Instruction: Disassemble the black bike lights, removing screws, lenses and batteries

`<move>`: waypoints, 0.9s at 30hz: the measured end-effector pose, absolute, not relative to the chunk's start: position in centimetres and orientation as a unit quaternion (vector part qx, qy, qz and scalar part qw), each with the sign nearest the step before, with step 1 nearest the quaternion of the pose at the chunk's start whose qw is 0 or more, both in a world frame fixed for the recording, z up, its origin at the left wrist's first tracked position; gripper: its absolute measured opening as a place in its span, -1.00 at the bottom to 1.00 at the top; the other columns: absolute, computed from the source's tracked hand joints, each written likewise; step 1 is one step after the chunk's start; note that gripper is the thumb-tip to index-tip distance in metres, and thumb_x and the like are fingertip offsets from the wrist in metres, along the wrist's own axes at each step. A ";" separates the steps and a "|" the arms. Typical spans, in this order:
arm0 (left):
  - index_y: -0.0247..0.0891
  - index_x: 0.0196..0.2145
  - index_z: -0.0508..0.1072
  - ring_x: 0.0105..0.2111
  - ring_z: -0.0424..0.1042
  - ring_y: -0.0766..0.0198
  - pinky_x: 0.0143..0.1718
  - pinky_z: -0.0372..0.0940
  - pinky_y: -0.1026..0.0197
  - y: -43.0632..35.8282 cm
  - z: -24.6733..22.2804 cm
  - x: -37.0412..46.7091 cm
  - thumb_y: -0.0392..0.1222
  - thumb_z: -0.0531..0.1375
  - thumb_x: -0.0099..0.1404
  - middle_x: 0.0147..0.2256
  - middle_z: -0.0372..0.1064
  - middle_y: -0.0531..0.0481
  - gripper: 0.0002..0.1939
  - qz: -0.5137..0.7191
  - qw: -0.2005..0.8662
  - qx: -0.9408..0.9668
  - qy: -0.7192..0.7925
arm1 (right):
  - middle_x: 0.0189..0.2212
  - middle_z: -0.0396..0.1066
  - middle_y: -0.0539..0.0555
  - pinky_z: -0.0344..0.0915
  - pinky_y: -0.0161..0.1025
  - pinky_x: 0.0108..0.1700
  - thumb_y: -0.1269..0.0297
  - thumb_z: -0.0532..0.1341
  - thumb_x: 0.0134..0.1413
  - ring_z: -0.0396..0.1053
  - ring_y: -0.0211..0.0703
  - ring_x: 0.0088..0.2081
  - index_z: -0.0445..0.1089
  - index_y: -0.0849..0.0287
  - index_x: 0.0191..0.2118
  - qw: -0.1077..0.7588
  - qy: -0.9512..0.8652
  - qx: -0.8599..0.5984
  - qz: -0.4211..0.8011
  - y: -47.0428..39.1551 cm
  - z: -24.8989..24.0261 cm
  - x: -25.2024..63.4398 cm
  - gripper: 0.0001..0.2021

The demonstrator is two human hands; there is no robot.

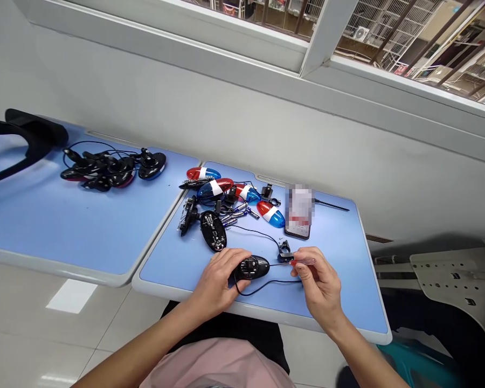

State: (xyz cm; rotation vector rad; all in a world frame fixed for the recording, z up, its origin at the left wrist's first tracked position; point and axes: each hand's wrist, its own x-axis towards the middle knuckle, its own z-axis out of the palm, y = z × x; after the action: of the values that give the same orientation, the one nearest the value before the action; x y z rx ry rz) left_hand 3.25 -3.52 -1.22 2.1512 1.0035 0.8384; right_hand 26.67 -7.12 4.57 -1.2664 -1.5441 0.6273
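Note:
My left hand [218,277] is closed around a black oval bicycle-light housing [259,266], steadying it near the table's front edge. In my right hand [320,285] is a screwdriver [306,261] with a clear and red handle, pinched between the fingers. Its thin shaft points left at the narrow end of the housing; whether the tip sits in a screw is too small to tell. A black cable [262,285] loops from the housing toward my right hand. Just beyond the screwdriver lies a black clamp bracket [285,249]. Behind my left hand rests an opened black housing [213,231], inner side up.
Several red-and-blue lens covers [270,214] and loose batteries [233,216] lie at the back. A phone [297,230] with a blurred screen is at the back right, beside a thin black rod [331,205]. More black-backed lights [117,170] are piled on the left table [84,231].

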 end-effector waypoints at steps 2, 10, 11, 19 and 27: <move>-0.18 0.15 0.29 0.04 0.36 0.04 0.09 0.24 -0.05 -3.5 -1.4 3.2 -0.18 0.23 0.34 0.06 0.40 -0.15 -0.56 0.318 0.305 0.814 0.379 | -0.24 0.34 0.04 0.44 -0.31 -0.41 0.42 0.12 0.31 0.43 -0.30 -0.39 0.44 0.04 -0.11 0.498 -0.643 -0.521 0.258 -7.0 4.5 26.6 -0.81; -0.19 0.14 0.30 0.02 0.36 0.06 0.05 0.25 -0.01 -3.3 -1.3 3.2 -0.20 0.23 0.34 0.05 0.40 -0.14 -0.57 0.321 0.305 0.820 0.363 | -0.34 0.39 -0.01 0.33 -0.34 -0.41 0.35 0.24 0.22 0.33 -0.30 -0.42 0.37 0.08 -0.17 0.421 -0.694 -0.540 0.223 -6.3 6.0 27.2 -0.91; -0.19 0.14 0.30 0.01 0.36 0.06 0.04 0.25 -0.01 -3.3 -1.3 3.2 -0.21 0.22 0.35 0.05 0.40 -0.14 -0.58 0.321 0.306 0.820 0.361 | -0.37 0.38 -0.02 0.30 -0.35 -0.44 0.33 0.25 0.21 0.29 -0.32 -0.47 0.36 0.09 -0.20 0.409 -0.698 -0.546 0.215 -6.1 6.2 27.2 -0.93; -0.20 0.15 0.30 0.02 0.35 0.04 0.05 0.26 -0.03 -3.2 -1.2 3.3 -0.22 0.23 0.34 0.04 0.40 -0.16 -0.56 0.329 0.297 0.824 0.353 | -0.71 0.18 -0.14 0.05 -0.37 -0.56 -0.07 0.24 0.19 0.10 -0.38 -0.67 0.15 0.12 -0.55 0.324 -0.738 -0.592 0.033 -4.6 6.8 27.4 -0.54; -0.17 0.16 0.29 0.04 0.35 0.04 0.05 0.29 -0.04 -3.2 -1.3 3.3 -0.25 0.20 0.35 0.06 0.39 -0.17 -0.56 0.333 0.303 0.826 0.340 | -0.80 0.09 -0.11 -0.12 -0.31 -0.58 -0.05 0.09 0.30 -0.02 -0.38 -0.73 0.07 0.14 -0.68 0.261 -0.749 -0.608 -0.031 -5.2 6.8 26.8 -0.43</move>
State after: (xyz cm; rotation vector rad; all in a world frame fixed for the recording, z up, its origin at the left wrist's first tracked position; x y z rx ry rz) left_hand 3.28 -3.23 -1.25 2.1891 0.9000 0.8817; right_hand 26.84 -5.17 6.83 -1.6469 -2.0272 -0.0829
